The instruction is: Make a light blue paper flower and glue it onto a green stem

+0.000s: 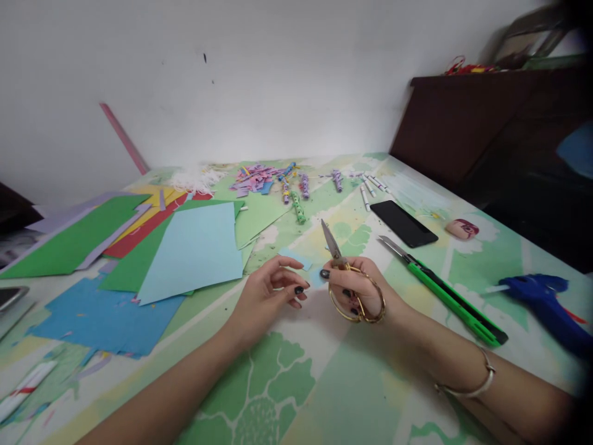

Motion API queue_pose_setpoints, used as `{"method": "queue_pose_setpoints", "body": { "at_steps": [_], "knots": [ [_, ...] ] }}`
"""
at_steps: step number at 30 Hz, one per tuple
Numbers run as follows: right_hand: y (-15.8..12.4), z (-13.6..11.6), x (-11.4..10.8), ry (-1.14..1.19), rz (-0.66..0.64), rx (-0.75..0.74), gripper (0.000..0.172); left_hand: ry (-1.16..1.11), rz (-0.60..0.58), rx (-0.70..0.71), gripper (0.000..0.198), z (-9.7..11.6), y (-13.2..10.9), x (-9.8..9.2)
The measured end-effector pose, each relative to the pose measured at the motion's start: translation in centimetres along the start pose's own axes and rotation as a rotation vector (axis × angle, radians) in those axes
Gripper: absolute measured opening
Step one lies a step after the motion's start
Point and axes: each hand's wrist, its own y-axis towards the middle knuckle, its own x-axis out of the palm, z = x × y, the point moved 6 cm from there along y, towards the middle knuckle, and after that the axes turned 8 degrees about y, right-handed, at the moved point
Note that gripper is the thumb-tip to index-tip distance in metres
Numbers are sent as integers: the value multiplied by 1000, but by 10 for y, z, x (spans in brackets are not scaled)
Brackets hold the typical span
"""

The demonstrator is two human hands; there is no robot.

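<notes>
My right hand (365, 287) grips a pair of scissors (336, 247) with gold handles. Their blades are together and point up and away. Loosely curled, my left hand (273, 287) hovers over the table with its fingers apart, and I see nothing in it. Just beyond the fingers lies a small light blue paper piece (299, 256), partly hidden by the left hand. Left of that hand, a large light blue sheet (194, 247) rests on green sheets, with blue paper (111, 315) below them.
At the right lie a green utility knife (454, 300) with its blade out, a black phone (404, 222) and a blue glue gun (542, 303). Rolled paper pieces (304, 185), paper scraps (257, 179), white string (197, 179) and markers (365, 196) sit toward the wall.
</notes>
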Motion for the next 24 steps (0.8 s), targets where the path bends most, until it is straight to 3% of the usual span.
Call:
{"method": "queue_pose_setpoints", "body": {
  "at_steps": [3,9,17,21,24],
  "knots": [
    [-5,12,16,154,-135,126,22,21,-15,103,30,5,-1,2],
    [-15,31,36,389,-306,308,25,-19,-80,220,12,7,-4,7],
    [-16,33,37,471,-371,335,22,-165,-96,175,13,3,-2,5],
    [-16,36,37,421,-338,309,27,-226,-100,170,14,7,-5,7],
    [-13,33,32,301,-263,237,28,-229,-21,123,11,8,-7,5]
  ]
}}
